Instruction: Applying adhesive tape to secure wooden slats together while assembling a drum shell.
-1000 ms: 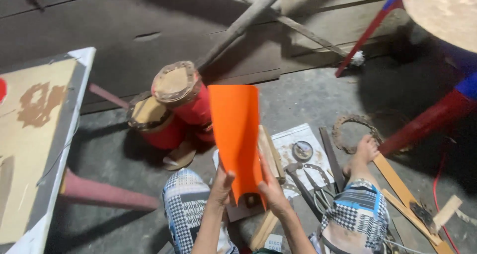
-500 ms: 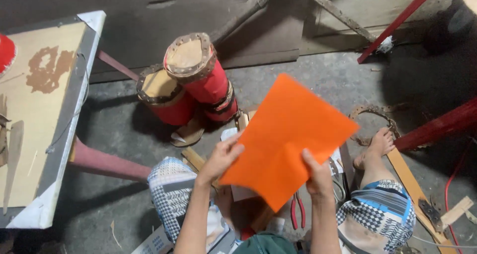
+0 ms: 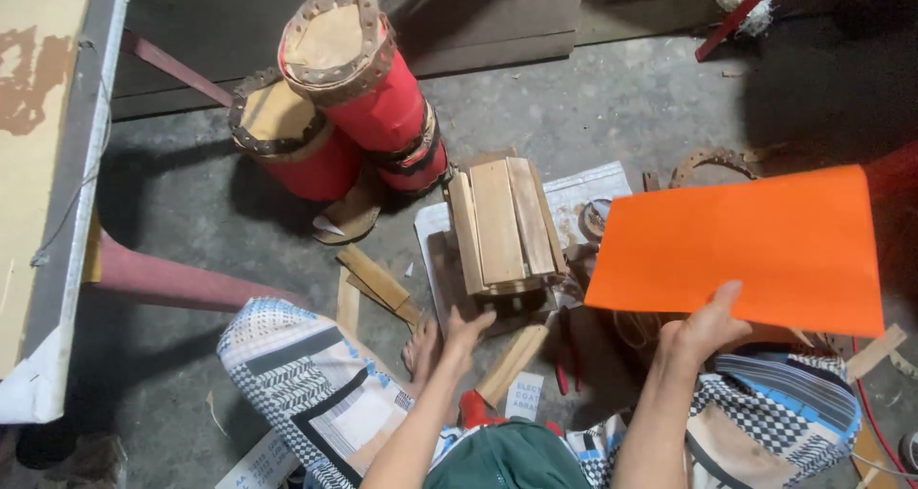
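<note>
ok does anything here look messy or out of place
Yes. Loose wood offcuts lie scattered on the concrete floor beside the slatted wooden frame, and one red drum leans tilted across the other instead of standing upright.

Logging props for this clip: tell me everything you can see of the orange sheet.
The orange sheet is a plain, bright, rectangular piece, thin and flat like card or paper, uncreased and unmarked. It is held roughly level, slightly tilted, above the cluttered floor at the right. Only the right hand grips it, thumb on top at its lower edge.
</note>
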